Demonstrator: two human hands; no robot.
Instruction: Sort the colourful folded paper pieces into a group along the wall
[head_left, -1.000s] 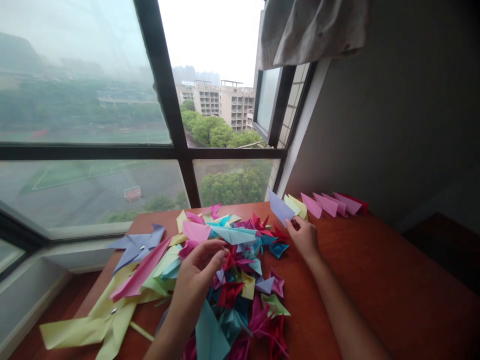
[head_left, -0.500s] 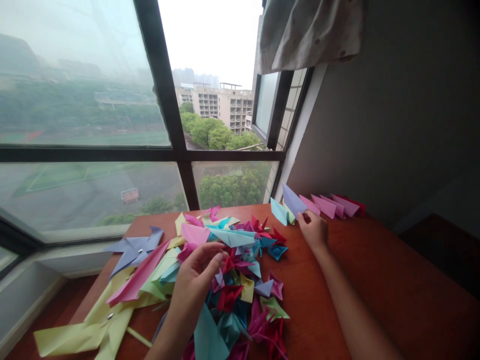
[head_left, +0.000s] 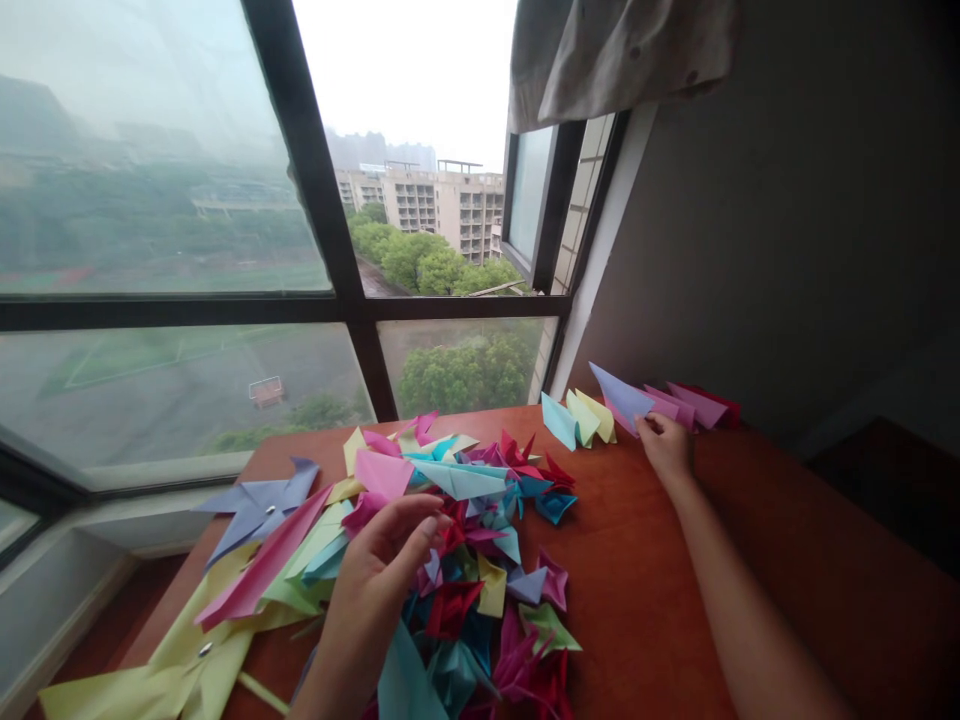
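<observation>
At the left of the brown table [head_left: 630,580] lies a yellow pinwheel [head_left: 176,670] with a metal pin at its middle, and just behind it a blue-purple pinwheel [head_left: 259,500]. A long folded pink paper [head_left: 262,560] slants across the yellow one, with pale green paper [head_left: 304,555] beside it. Next comes the left hand [head_left: 394,560], free and loosely curled, thumb apart from the fingers, raised in front of a heap of folded paper [head_left: 491,580] in red, pink, blue, green and yellow. Beyond the heap, near the table's back edge, stand a folded light blue paper [head_left: 559,420], a pale green one [head_left: 583,415] and a yellow one [head_left: 598,413]. To their right, the right hand [head_left: 666,445] pinches a folded purple paper [head_left: 619,387] by its lower right corner. The purple paper overlaps the row of folded pink papers [head_left: 703,405], which ends at a red one [head_left: 733,408].
</observation>
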